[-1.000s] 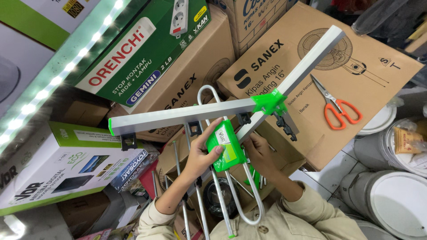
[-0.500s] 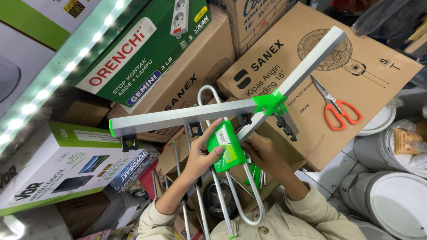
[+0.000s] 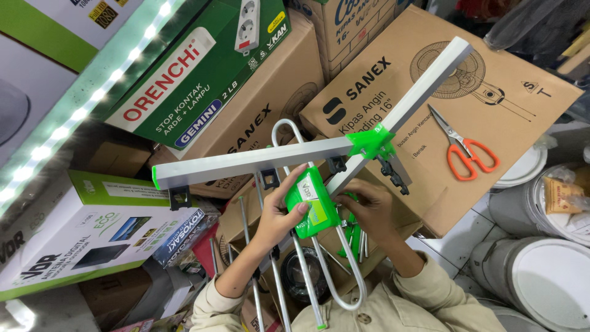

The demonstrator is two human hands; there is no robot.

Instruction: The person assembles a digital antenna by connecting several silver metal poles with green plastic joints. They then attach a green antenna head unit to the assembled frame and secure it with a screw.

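Gripping the green antenna box (image 3: pixel 310 203), the left hand (image 3: pixel 279 215) and right hand (image 3: pixel 372 206) work; orange scissors (image 3: pixel 464 150) lie right of it on a cardboard box (image 3: pixel 491 67).

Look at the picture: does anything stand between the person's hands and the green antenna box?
Nothing visible does. The left hand already grips the green box, and the right hand touches the antenna right beside it.
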